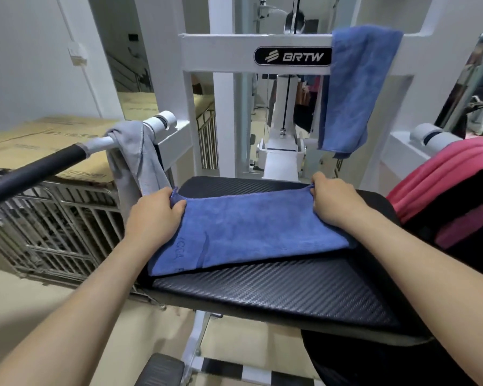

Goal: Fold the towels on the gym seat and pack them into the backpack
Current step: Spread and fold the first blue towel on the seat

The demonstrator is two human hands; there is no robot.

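Blue towel (248, 232) lies flat on the black textured bench (276, 291). Left hand (151, 215) and right hand (335, 201) each have a closed grip pinching a far corner. Behind the bench, a second blue towel (354, 87) hangs on the white machine frame (223, 54); left of the bench, a grey towel (134, 160) is draped. Pink backpack (444, 185) right of the bench is cut off, and the towel's lettering is unreadable.

Both hands (151, 215) (333, 201) gripping blue towel (251, 232)

I'm in a gym, pretty clearly: white cable machine frame (221, 54) with a BRTW badge (293, 55), padded black seat (276, 291) in front of me, foam-grip handle bar (39, 165) off to my left.
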